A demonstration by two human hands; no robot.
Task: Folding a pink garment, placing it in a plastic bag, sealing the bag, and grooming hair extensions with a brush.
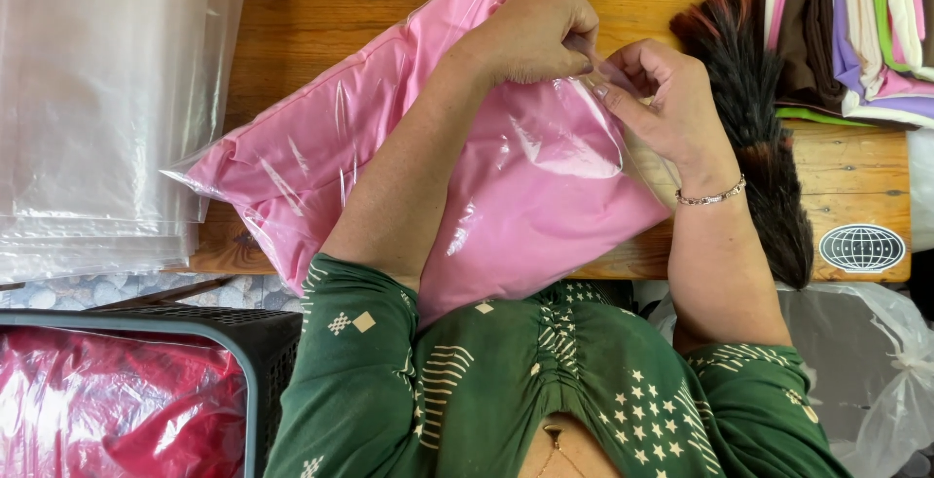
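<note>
Clear plastic bag (428, 167) stuffed with folded pink cloth lies slantwise across the wooden table (321, 11), its near end hanging over the table edge against the person's green patterned top, its open mouth pointing away toward the far edge. Left hand (533, 33) is clenched on the bag's mouth, fingers curled and pinching the film near the top corner; right hand (662, 99), with a bracelet on the wrist, meets it from the other side, thumb and fingertips closed on the same strip of film. Contents look soft and yielding, probably light for their bulk; the bundle sags and dents under the forearm. The film is thin, glossy and wrinkled, so likely slippery and easy to stretch or tear if pulled hard at one spot. Best hold seems to be the loose film at the mouth for fine work, or a flat palm under the padded body for lifting. Stack of empty clear bags (97, 108) sits at left, a dark feather duster (759, 138) at right, folded coloured fabrics (856, 31) beyond it, dark basket (243, 342) with red wrapped cloth below left
</note>
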